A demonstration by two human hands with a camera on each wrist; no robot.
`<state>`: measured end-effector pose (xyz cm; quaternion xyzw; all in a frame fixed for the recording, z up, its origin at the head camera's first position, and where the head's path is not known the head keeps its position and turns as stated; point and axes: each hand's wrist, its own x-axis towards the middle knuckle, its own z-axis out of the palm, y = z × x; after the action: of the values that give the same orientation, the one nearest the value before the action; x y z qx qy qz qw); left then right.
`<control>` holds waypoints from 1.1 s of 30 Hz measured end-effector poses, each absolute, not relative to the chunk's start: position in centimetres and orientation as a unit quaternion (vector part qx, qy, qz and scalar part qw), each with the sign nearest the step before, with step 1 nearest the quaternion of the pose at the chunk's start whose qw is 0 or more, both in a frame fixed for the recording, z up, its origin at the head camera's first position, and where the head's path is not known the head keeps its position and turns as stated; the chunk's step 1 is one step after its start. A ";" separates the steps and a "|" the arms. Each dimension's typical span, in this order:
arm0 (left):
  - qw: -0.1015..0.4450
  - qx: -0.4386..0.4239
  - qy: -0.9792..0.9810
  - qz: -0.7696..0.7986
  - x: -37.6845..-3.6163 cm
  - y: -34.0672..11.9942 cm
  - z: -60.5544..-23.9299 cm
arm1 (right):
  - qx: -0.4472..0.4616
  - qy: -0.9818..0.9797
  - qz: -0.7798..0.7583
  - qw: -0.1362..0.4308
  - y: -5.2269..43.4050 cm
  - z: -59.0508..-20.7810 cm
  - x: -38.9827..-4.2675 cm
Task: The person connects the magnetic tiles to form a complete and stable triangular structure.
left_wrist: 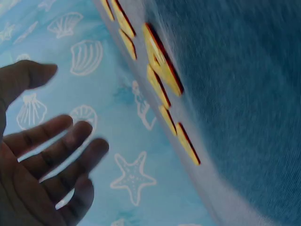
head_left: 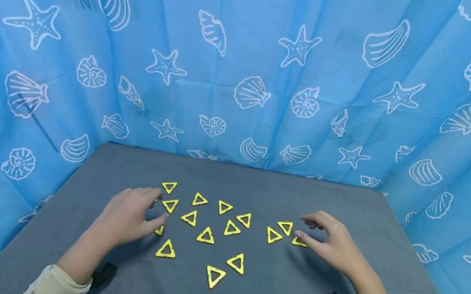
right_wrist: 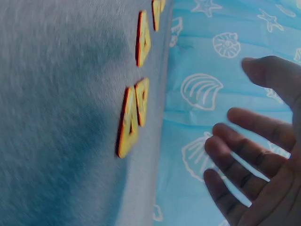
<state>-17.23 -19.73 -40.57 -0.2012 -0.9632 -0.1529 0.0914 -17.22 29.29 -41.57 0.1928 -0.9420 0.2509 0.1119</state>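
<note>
While the left hand (head_left: 133,215) and right hand (head_left: 334,240) hover, relaxed and empty, at either side of the yellow triangles (head_left: 209,277) scattered on the worktop (head_left: 288,293), a low sweep could knock the nearest askew; their thinness may make a pinch slip.

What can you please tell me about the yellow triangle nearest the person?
The triangle is a bright yellow, flat frame with straight sides and a three-cornered opening through which grey shows. It looks like shiny plastic. It lies flat on the grey table, one corner pointing towards the person. A neighbouring piece lies farther away and to the right, apart from it. Only the table touches it.
</note>
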 end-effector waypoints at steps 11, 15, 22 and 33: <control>-0.024 -0.263 -0.909 -0.322 -15.8 -16.4 -40.6 | 0.242 -0.887 0.389 0.061 28.3 -42.1 -17.3; -0.049 -0.283 -0.891 -0.352 -15.2 -14.6 -40.5 | 0.268 -0.866 0.421 0.022 26.7 -42.1 -17.3; -0.097 -0.276 -0.885 -0.362 -14.4 -11.6 -40.7 | 0.340 -0.819 0.457 -0.068 22.7 -42.1 -17.4; -0.179 -0.207 -0.918 -0.287 -12.9 -8.9 -42.3 | 0.374 -0.802 0.419 -0.205 18.7 -44.1 -17.8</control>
<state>-12.88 -8.92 -42.26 -0.2072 -0.9178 -0.2871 -0.1795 -17.77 18.67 -44.06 0.3738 -0.8018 0.4186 -0.2051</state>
